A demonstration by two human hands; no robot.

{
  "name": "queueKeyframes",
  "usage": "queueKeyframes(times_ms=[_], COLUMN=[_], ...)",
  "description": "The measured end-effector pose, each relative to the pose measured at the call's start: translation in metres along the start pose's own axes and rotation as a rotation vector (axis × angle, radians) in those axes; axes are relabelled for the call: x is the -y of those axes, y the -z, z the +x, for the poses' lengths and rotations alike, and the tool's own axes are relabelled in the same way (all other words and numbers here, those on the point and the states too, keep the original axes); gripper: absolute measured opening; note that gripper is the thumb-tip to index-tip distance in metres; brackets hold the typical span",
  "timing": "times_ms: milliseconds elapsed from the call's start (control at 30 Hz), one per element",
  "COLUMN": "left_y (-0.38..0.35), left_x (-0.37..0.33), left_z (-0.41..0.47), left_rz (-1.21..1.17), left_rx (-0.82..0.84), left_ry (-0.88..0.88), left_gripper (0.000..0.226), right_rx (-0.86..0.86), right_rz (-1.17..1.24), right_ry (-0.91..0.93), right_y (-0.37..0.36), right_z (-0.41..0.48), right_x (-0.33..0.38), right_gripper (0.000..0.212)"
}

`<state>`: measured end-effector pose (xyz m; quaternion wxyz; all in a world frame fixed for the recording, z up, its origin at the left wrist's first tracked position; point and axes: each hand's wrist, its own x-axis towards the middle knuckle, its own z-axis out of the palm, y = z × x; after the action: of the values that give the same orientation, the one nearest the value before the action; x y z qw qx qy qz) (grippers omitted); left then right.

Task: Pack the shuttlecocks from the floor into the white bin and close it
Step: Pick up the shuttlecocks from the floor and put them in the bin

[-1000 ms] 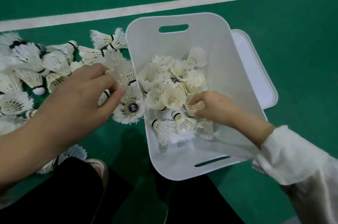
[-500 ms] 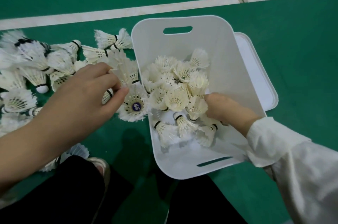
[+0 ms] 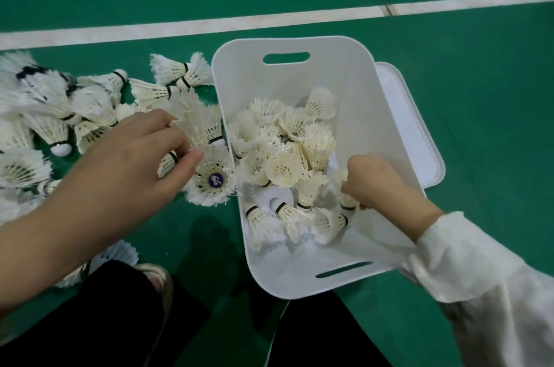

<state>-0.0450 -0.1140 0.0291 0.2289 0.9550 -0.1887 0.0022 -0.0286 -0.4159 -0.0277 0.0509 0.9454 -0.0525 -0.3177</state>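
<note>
The right hand (image 3: 376,183) has drawn back to the white bin's (image 3: 353,90) near right wall, fingers curled round a shuttlecock (image 3: 344,198) inside. The left hand (image 3: 129,162) still pinches a second shuttlecock (image 3: 196,123) just outside the left rim. Loose shuttlecocks (image 3: 45,126) heap on the green court floor (image 3: 479,96), which is crossed by a white line (image 3: 209,26), and the lid (image 3: 419,132) lies beside the bin.

Lid (image 3: 413,138) mostly hidden behind white bin (image 3: 299,81), floor shuttlecocks (image 3: 27,93) blurred and cut by left edge, fingertips of right hand (image 3: 380,186) buried among binned shuttlecocks (image 3: 284,168), pinched shuttlecock (image 3: 168,162) half covered by left hand (image 3: 129,168)
</note>
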Motion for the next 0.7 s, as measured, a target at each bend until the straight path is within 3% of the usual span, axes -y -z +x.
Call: queueKeyframes(times_ms=[133, 233, 433, 600, 700], left_y=[-0.001, -0.001, -0.001, 0.000, -0.002], left_x=[-0.003, -0.004, 0.001, -0.001, -0.003], left_z=[0.000, -0.001, -0.001, 0.001, 0.000], left_rz=[-0.003, -0.005, -0.020, -0.021, -0.020], left_rx=[-0.003, 0.007, -0.003, 0.012, 0.022], left_ry=[-0.003, -0.011, 0.006, 0.022, 0.018], left_gripper=[0.033, 0.032, 0.035, 0.032, 0.033], right_rx=[-0.201, -0.189, -0.111, -0.168, -0.032], right_rz=[-0.048, 0.006, 0.215, 0.024, 0.082], right_ry=[0.051, 0.050, 0.004, 0.078, 0.079], right_y=[0.002, -0.010, -0.014, -0.001, -0.010], right_z=[-0.002, 0.007, 0.014, -0.012, -0.015], right_x=[0.000, 0.003, 0.002, 0.002, 0.013], right_gripper=[0.019, 0.003, 0.021, 0.020, 0.021])
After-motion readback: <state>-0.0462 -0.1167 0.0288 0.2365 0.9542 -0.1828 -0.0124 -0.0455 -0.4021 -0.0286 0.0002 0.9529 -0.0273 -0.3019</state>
